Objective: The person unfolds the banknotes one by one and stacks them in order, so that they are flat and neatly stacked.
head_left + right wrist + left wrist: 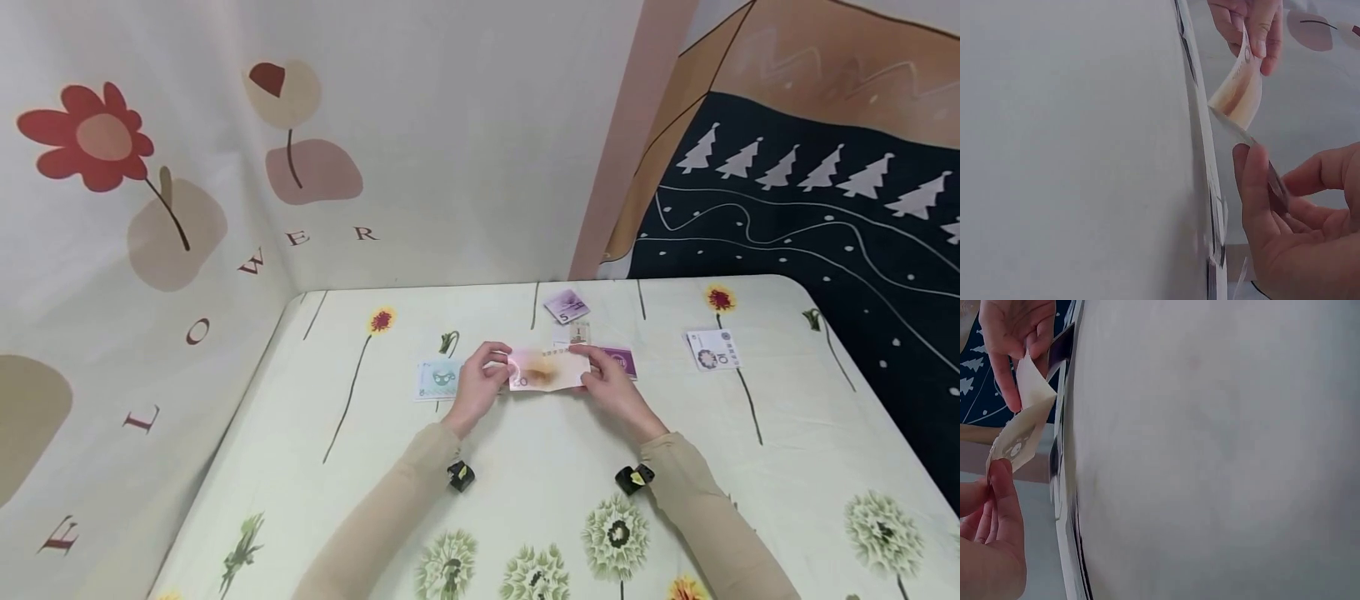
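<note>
A pinkish-orange banknote (547,369) is held up level between both hands above the table. My left hand (477,385) pinches its left end between thumb and fingers, and my right hand (613,392) grips the right end. The note (1244,94) looks bent along its length in the right wrist view. A blue-green note (435,381) lies partly behind the left hand. Close behind the right hand a purple note (621,360) shows in part. Further back are a small pale note marked 1 (580,332) and a purple one marked 5 (566,306).
Off to the right lies a pale note marked 10 (712,349). The tablecloth (375,483) has a printed flower pattern. A white curtain (465,150) with printed flowers hangs behind the table, and a dark cloth (787,217) with tree shapes is at the right.
</note>
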Available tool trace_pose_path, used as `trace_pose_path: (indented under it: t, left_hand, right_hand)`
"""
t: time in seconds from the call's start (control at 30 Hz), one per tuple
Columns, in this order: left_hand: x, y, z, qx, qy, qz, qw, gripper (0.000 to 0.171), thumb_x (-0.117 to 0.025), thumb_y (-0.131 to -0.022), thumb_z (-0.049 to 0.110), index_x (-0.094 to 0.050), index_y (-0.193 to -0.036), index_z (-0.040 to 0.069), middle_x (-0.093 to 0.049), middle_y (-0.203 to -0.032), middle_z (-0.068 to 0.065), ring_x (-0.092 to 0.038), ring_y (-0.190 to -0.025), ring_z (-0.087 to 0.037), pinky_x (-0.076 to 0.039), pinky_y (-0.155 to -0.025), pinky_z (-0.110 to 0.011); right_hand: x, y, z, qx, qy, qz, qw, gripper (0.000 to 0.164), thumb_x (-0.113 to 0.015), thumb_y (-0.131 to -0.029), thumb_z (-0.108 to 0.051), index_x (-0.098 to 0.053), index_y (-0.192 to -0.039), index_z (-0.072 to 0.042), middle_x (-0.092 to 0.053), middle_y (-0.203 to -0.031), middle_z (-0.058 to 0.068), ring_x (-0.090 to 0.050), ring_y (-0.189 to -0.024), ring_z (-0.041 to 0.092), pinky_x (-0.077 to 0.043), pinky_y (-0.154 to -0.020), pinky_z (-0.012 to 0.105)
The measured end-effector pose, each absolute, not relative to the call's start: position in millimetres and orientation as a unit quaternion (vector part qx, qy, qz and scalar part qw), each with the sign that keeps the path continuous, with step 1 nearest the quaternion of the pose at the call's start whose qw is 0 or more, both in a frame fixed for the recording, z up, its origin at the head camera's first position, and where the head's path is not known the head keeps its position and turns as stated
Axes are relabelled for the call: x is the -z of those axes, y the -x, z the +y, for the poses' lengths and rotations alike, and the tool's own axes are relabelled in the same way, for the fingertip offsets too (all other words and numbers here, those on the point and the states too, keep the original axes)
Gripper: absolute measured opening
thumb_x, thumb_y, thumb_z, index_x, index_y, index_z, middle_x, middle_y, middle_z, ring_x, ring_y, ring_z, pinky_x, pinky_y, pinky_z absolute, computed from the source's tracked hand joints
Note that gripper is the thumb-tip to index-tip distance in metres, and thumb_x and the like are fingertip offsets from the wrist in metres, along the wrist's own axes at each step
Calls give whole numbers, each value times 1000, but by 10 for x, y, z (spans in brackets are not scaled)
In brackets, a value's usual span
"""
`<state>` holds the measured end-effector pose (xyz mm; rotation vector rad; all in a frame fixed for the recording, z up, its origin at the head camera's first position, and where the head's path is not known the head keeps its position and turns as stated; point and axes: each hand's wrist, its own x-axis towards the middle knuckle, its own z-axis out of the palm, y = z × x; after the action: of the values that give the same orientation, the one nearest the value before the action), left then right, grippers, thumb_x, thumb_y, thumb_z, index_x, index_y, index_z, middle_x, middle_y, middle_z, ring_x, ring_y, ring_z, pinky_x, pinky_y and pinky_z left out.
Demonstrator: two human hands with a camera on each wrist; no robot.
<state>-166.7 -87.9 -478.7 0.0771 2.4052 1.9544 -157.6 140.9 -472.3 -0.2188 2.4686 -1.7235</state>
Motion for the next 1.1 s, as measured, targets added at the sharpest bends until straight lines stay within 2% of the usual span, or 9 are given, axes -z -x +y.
trace_pose_path:
  t: [0.07,0.2,0.3,0.53,0.7,0.8,0.93,1.1]
  left_hand:
    - [4796,1672,-911,-622,-24,782,16,28,-63,-88,-6,-61,-113,5,-65,-98,-11,-67,-83,-23,-54,-66,-30]
    - [4819,1678,-977,-620,-25,784,6,28,-64,-86,-8,-62,-112,4,-65,-98,-13,-67,-86,-27,-54,-71,-29]
    - [4817,1670,-1025,-623,-20,782,0,27,-64,-86,-8,-62,-111,3,-65,-99,-14,-67,-88,-28,-55,-73,-29]
    - [4700,1594,-1120,-623,-31,781,-16,24,-63,-86,-10,-60,-109,-3,-64,-100,-17,-67,-89,-31,-56,-74,-30]
    - [4560,1537,-1160,-623,-19,782,-5,25,-60,-86,-14,-59,-110,-8,-63,-102,-24,-66,-92,-37,-55,-74,-30]
    - [4666,1584,-1206,-622,-11,783,-3,26,-61,-86,-13,-59,-111,-6,-63,-103,-23,-66,-92,-35,-54,-74,-27]
    - [4765,1635,-1252,-628,0,778,-10,26,-63,-85,-12,-61,-110,-4,-63,-102,-21,-66,-90,-33,-55,-73,-25]
    - [4785,1641,-1315,-628,5,778,-17,25,-63,-84,-12,-62,-107,-2,-64,-97,-17,-67,-85,-29,-54,-70,-24]
  right_hand:
    - [4757,1596,1406,569,67,818,56,43,-50,-90,8,-51,-133,5,-42,-140,28,-58,-67,18,-49,-61,22]
    - [4759,1605,1379,574,69,815,47,38,-54,-92,4,-53,-130,6,-40,-142,29,-66,-89,31,-55,-71,28]
    - [4755,1613,1355,574,71,815,44,38,-54,-91,7,-54,-129,6,-40,-143,29,-64,-93,35,-56,-73,32]
    - [4711,1605,1291,609,58,789,61,43,-54,-87,14,-52,-130,8,-34,-145,29,-65,-87,30,-57,-74,39]
    - [4708,1606,1232,632,62,771,52,44,-54,-85,15,-52,-129,11,-42,-137,33,-63,-83,29,-56,-73,44]
    - [4717,1614,1198,629,56,774,46,43,-55,-85,15,-55,-127,10,-46,-133,32,-62,-82,28,-57,-69,39]
    - [4737,1630,1154,620,50,782,40,42,-57,-83,14,-58,-125,8,-47,-136,28,-59,-95,32,-55,-68,26]
    - [4757,1650,1103,625,50,778,37,42,-58,-82,13,-58,-123,9,-48,-135,27,-54,-110,38,-51,-73,19]
